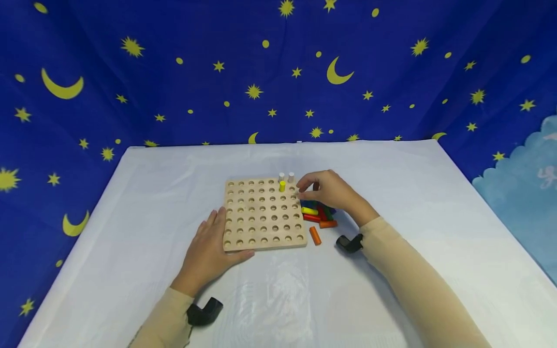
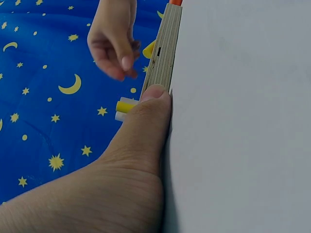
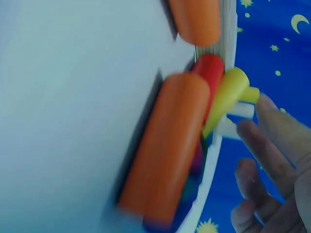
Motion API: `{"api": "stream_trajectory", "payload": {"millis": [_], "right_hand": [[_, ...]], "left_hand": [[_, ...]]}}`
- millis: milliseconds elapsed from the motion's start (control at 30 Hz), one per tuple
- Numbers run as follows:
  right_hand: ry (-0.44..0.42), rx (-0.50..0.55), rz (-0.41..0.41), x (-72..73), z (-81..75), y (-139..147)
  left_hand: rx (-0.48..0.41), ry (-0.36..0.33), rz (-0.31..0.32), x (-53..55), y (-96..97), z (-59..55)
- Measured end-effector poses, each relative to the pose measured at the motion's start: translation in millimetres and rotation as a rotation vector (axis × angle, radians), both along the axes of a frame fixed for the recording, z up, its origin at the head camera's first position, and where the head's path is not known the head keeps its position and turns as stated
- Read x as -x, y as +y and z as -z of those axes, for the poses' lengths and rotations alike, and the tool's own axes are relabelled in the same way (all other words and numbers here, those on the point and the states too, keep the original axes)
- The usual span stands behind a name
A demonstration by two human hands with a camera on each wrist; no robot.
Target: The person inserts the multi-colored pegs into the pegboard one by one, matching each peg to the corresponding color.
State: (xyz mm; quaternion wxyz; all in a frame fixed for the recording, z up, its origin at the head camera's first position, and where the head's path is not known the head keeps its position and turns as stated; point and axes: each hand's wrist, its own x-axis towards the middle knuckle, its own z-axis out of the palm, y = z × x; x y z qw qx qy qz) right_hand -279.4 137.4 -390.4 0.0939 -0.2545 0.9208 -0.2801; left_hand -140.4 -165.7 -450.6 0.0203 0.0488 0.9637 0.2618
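A square wooden pegboard [image 1: 256, 205] with rows of round holes lies on the table. Two white pegs [image 1: 291, 177] and a yellow peg [image 1: 282, 186] stand upright near its far right corner. My left hand [image 1: 210, 253] rests at the near left corner, fingers along the left side and thumb pressed to the front edge. Over the far right edge hovers my right hand [image 1: 328, 189], thumb and forefinger apart, with no peg visible between them in the right wrist view. Beneath it, loose pegs in several colours lie heaped against the board, among them a yellow peg [image 1: 310, 211] and a red peg [image 1: 311, 218].
Two orange pegs [image 1: 315, 236] lie at the near side of the heap, right of the board. A white cover [image 1: 174, 193] spreads over the table. Behind it hangs a blue curtain [image 1: 196, 87] with yellow moons and stars. Black curved pieces [image 1: 349, 243] sit at both wrists.
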Motion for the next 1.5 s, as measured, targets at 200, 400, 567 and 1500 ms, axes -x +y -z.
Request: {"api": "stream_trajectory", "payload": {"millis": [200, 400, 567, 1500], "right_hand": [[-0.055, -0.068, -0.066, -13.3, -0.1, 16], [-0.033, -0.135, -0.099, -19.6, 4.0, 19], [-0.020, -0.131, -0.122, -21.5, 4.2, 18], [-0.045, 0.021, -0.047, -11.6, 11.2, 20]], "left_hand": [[-0.004, 0.004, 0.002, -0.9, -1.2, -1.6], [-0.014, 0.018, 0.005, -0.5, -1.5, -1.2], [-0.012, 0.013, 0.007, 0.3, -1.0, -0.7], [-0.010, -0.004, 0.003, -0.3, -0.4, -1.7]]}}
